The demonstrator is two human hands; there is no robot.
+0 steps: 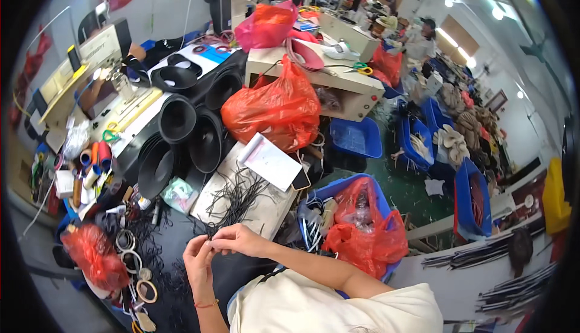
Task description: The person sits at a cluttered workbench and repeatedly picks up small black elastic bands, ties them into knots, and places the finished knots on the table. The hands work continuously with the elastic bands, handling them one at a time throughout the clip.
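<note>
My left hand (pixel 198 259) and my right hand (pixel 239 240) meet at the fingertips over the near edge of the worktable. Both are closed in a pinch. Whatever lies between the fingers is too small to make out, though thin dark strands show right beside the fingertips. Just beyond them a loose heap of thin black cords (pixel 232 203) spreads over a pale board (pixel 212 192). More black strands (pixel 158 254) lie tangled on the dark surface left of my left hand. A red string circles my left wrist.
Beyond the cords are a white notepad (pixel 270 163), a phone (pixel 301 176) and a red plastic bag (pixel 275 106). Black bowl-shaped pieces (pixel 177 118) stand to the left. Rolls of tape (pixel 147 291) lie near left. A blue bin (pixel 380 191) with red bags stands right.
</note>
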